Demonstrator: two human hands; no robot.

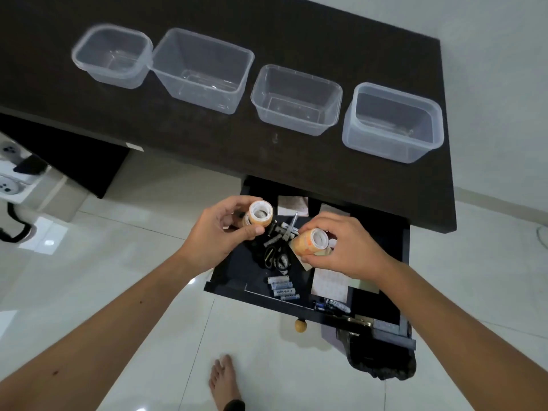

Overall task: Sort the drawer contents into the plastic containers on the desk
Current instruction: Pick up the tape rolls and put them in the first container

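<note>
Tape rolls fill both your hands above the open drawer [394, 247]. Your left hand [221, 229] has its fingers [237, 203] curled round an orange-and-white tape roll [260, 213], with a second roll seemingly stacked beneath it (partly hidden by your thumb). Your right hand [347, 247] pinches another orange tape roll [312, 241] between thumb and curled fingers. Below them in the drawer lie black scissors [275, 258], a cluster of batteries [283, 289], paper pads [330, 283] and some pens [332, 305] near the front edge. On the dark counter [207, 137] four clear plastic containers [296, 100] stand in a row, the two on the left touching, the others apart.
</note>
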